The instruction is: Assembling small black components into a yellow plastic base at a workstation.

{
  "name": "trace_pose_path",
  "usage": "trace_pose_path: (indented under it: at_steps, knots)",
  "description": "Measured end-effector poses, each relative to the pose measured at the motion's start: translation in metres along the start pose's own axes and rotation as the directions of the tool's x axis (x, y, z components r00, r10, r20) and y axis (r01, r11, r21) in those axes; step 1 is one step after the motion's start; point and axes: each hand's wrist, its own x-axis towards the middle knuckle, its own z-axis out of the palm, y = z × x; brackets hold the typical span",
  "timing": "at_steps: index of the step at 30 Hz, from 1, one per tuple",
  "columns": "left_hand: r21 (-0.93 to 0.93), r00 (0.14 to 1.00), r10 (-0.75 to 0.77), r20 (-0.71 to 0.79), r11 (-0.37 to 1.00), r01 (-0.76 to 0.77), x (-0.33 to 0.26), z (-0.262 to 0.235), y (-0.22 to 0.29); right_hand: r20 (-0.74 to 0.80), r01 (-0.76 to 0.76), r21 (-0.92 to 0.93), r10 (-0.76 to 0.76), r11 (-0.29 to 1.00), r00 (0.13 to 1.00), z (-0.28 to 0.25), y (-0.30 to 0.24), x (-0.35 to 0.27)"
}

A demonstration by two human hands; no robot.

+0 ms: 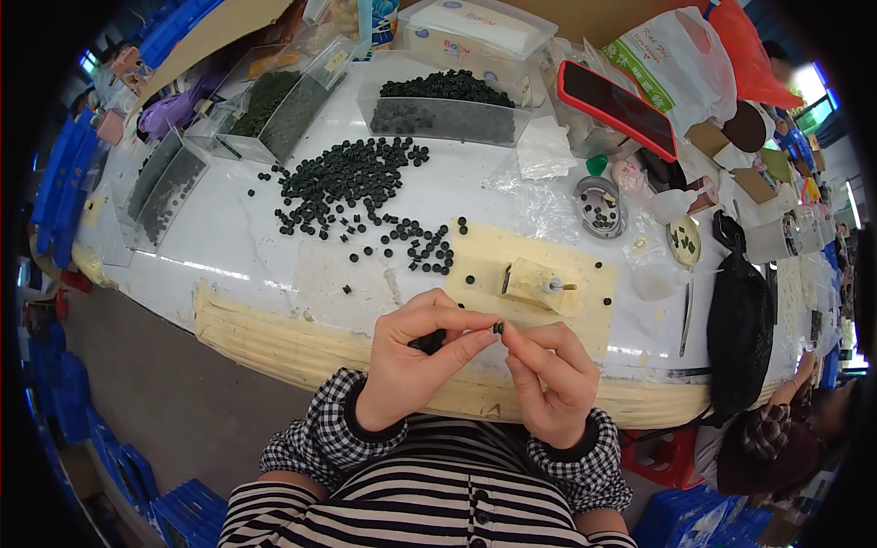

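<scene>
Between the fingertips of both hands is one small black grooved rubber piece (498, 328). My left hand (402, 352) pinches it from the left with thumb and forefinger. Several more dark pieces (427, 342) sit in the curl of that hand, partly hidden by the fingers. From the right, my right hand (554, 373) pinches the same piece. Just beyond the hands, a tape-wrapped block with a metal pin (544, 285) stands on a yellow taped mat (475, 251). A loose heap of similar black pieces (343, 178) spreads over the white table, farther off to the left.
At the back stands a clear bin of black pieces (443, 105); two more bins (274, 110) (164, 192) are at left. A red-framed phone (617, 110) leans at back right. Tweezers (686, 320) and a black bag (738, 329) lie at right. Yellow tape pads the table edge (274, 338).
</scene>
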Motion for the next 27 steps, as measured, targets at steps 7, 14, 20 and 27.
trace_pose_path:
  at_steps: [7, 14, 20, 27]
  knots:
    - [0.005, 1.0, 0.003, -0.003, 1.0, -0.003, 0.0, -0.0009, -0.0008, 0.01, -0.004, -0.006, 0.004, 1.0, 1.0, 0.0006, -0.0003, -0.0002]
    - [-0.001, 1.0, 0.011, -0.009, 1.0, -0.011, -0.001, -0.0007, -0.0016, 0.015, -0.003, -0.007, 0.003, 1.0, 1.0, 0.0007, 0.0001, -0.0016]
    - [0.002, 1.0, 0.014, -0.008, 1.0, -0.014, -0.0011, -0.0005, -0.0012, 0.016, 0.002, -0.012, -0.002, 1.0, 1.0, 0.0002, 0.0005, -0.002]
    - [0.009, 1.0, 0.031, -0.002, 0.999, -0.031, -0.0021, -0.0006, -0.0021, 0.042, -0.009, -0.009, 0.01, 1.0, 0.999, -0.0007, -0.0006, -0.0031]
